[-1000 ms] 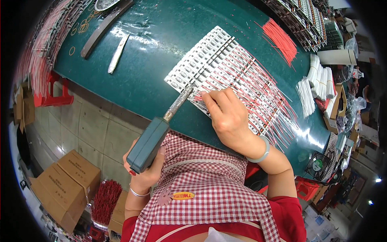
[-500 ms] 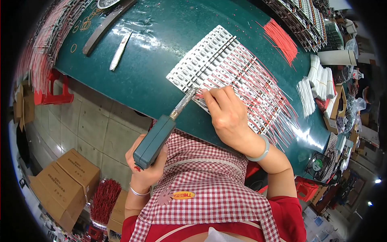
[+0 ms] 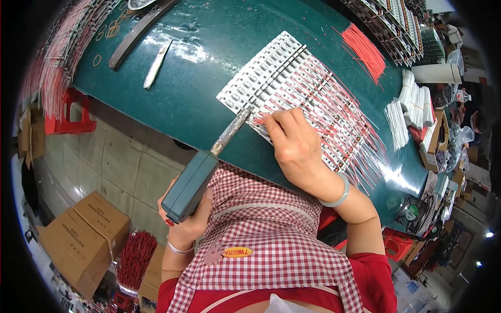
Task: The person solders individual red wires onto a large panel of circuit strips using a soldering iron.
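A dark green soldering gun [image 3: 190,186] is held in my left hand [image 3: 196,221], fingers wrapped round its handle. Its metal barrel [image 3: 230,132] slants up to the near left edge of a white circuit board panel [image 3: 271,67], its tip at or just over that edge. My right hand [image 3: 296,148] rests at the panel's near edge, thumb and index finger pinched on a red wire near the tip. Many thin red and white wires [image 3: 342,112] fan out over the panel to the right.
Loose red wires [image 3: 363,52] lie at the far right of the green table [image 3: 182,99], with white wire bundles [image 3: 415,107] beyond. A silvery strip [image 3: 157,64] and a dark curved bar [image 3: 136,34] lie at left. Stacked boards [image 3: 390,28] stand behind; cardboard boxes [image 3: 86,240] sit on the floor.
My left hand and the soldering gun have drawn slightly toward the lower left, and the tip has shifted left along the panel's edge. My right hand has hardly moved.
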A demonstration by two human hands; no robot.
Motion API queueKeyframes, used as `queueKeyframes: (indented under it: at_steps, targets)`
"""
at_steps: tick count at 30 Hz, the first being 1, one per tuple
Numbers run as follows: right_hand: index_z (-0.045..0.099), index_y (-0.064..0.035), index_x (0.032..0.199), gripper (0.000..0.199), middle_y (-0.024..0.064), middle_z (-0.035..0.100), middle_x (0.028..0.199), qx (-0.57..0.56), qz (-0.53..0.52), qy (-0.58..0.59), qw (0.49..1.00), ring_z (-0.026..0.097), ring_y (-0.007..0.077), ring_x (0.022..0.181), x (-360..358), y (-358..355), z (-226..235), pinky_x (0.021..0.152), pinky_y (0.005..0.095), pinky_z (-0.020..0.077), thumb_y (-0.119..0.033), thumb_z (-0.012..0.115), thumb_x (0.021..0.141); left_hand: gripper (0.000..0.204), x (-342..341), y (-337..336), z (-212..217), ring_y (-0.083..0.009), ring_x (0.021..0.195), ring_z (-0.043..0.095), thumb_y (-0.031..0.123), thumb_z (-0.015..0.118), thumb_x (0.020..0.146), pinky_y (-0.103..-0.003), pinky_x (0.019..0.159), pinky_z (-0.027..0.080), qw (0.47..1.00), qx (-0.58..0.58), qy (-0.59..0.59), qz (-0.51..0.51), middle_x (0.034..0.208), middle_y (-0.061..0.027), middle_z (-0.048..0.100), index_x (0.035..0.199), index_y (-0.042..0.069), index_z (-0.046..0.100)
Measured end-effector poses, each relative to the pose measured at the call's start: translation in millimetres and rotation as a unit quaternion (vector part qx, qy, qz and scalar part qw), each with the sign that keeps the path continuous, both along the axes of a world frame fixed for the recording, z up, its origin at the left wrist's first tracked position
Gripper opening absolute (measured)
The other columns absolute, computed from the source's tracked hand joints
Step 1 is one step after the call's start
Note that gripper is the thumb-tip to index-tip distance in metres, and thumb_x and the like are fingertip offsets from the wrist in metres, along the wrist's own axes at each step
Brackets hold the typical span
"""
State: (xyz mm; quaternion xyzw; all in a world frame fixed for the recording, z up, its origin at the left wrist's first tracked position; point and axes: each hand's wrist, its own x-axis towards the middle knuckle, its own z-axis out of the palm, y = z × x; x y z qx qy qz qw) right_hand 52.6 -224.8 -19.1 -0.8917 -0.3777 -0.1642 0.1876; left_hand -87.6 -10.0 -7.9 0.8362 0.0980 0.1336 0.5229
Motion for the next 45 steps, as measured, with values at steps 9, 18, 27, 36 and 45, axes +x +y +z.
queueKeyframes:
  at_steps: [9, 18, 27, 36, 45]
  targets:
    - [0.070, 0.0041, 0.104, 0.034, 0.0093, 0.064, 0.090, 0.038, -0.011, 0.005, 0.999, 0.058, 0.0233, 0.075, -8.8, 3.5, 0.4, 0.059, 0.0333, 0.0499, 0.004, 0.066, 0.070, 0.022, -1.3, 1.2, 4.1, -0.0213, 0.069, 0.068, -0.005, 0.075, 0.073, -0.027, 0.064, 0.053, 1.000, -0.005, -0.006, -0.007, 0.087, -0.0152, 0.070, 0.094, -0.008, 0.070]
    - [0.070, 0.0043, 0.105, 0.035, 0.0090, 0.063, 0.090, 0.022, -0.009, 0.007, 1.000, 0.058, 0.0230, 0.076, -8.5, 5.4, -1.2, 0.059, 0.0326, 0.0498, 0.002, 0.066, 0.070, 0.019, -1.7, 1.6, 4.6, -0.0225, 0.071, 0.068, -0.005, 0.073, 0.074, -0.029, 0.065, 0.053, 0.999, -0.014, 0.007, -0.034, 0.088, -0.0152, 0.069, 0.093, -0.007, 0.069]
    - [0.069, 0.0052, 0.106, 0.036, 0.0095, 0.062, 0.092, 0.010, -0.005, 0.006, 1.000, 0.058, 0.0233, 0.078, -12.0, 6.7, -2.4, 0.060, 0.0321, 0.0498, 0.000, 0.067, 0.071, 0.019, -4.8, 3.6, 5.8, -0.0231, 0.070, 0.068, -0.005, 0.073, 0.074, -0.029, 0.065, 0.053, 0.998, 0.026, 0.019, -0.054, 0.087, -0.0143, 0.069, 0.093, -0.007, 0.069]
    - [0.069, 0.0042, 0.107, 0.035, 0.0094, 0.062, 0.093, 0.001, -0.013, 0.009, 1.000, 0.058, 0.0238, 0.080, -12.7, 7.6, -1.0, 0.063, 0.0326, 0.0510, -0.001, 0.065, 0.073, 0.022, -26.0, 4.4, -4.8, -0.0169, 0.076, 0.070, 0.000, 0.078, 0.078, -0.027, 0.066, 0.055, 0.999, -0.030, 0.010, 0.034, 0.091, -0.0128, 0.074, 0.099, -0.005, 0.072]
    - [0.069, 0.0028, 0.105, 0.034, 0.0092, 0.061, 0.091, -0.008, -0.037, 0.036, 0.999, 0.059, 0.0242, 0.082, -18.6, -30.4, 20.1, 0.065, 0.0348, 0.0514, 0.003, 0.065, 0.072, 0.035, -22.2, 3.4, -19.9, -0.0086, 0.059, 0.055, -0.008, 0.070, 0.084, -0.022, 0.052, 0.043, 0.990, -0.137, -0.004, 0.025, 0.091, -0.0091, 0.065, 0.118, -0.006, 0.064]
